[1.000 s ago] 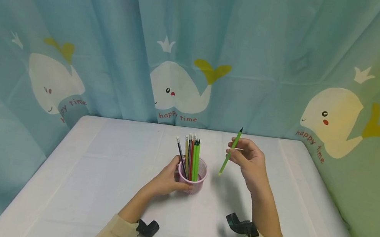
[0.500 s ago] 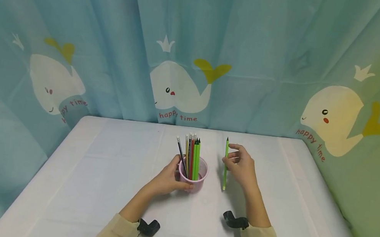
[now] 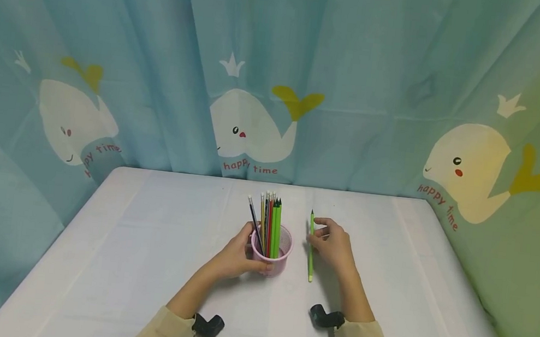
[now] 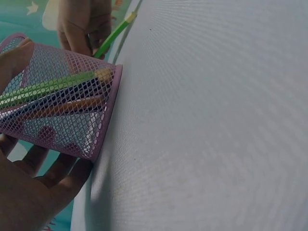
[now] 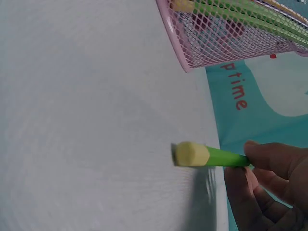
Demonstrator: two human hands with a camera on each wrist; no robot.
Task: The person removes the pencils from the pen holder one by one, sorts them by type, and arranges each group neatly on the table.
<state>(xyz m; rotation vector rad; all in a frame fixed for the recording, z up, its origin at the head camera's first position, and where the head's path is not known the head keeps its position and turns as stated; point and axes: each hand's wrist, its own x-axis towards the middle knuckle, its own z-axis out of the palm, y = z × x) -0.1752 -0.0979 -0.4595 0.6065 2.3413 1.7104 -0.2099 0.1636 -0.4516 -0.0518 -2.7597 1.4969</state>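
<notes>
My left hand (image 3: pixel 235 255) grips a pink mesh pencil cup (image 3: pixel 281 268) from its left side, with the thumb across the front. Several pencils stand in the cup: green pencils (image 3: pixel 275 229) with dark tips up, and others with pale eraser ends up, among them a dark pencil (image 3: pixel 255 219) leaning left. To the right of the cup, my right hand (image 3: pixel 336 247) pinches a green pencil (image 3: pixel 311 260) between thumb and fingers. Its dark point is at the far end. In the right wrist view its yellow end (image 5: pixel 190 154) faces the camera, close to the tabletop.
The white table (image 3: pixel 139 286) spreads around both hands. Behind it hangs a blue-green curtain (image 3: pixel 370 63) printed with whales. A black wrist camera (image 3: pixel 208 327) sits on the left wrist, and another black camera (image 3: pixel 325 317) on the right.
My right hand has come down and to the left with the green pencil, nearer the cup. The pencil has turned from a slant to nearly straight away from me. The left hand stays on the cup.
</notes>
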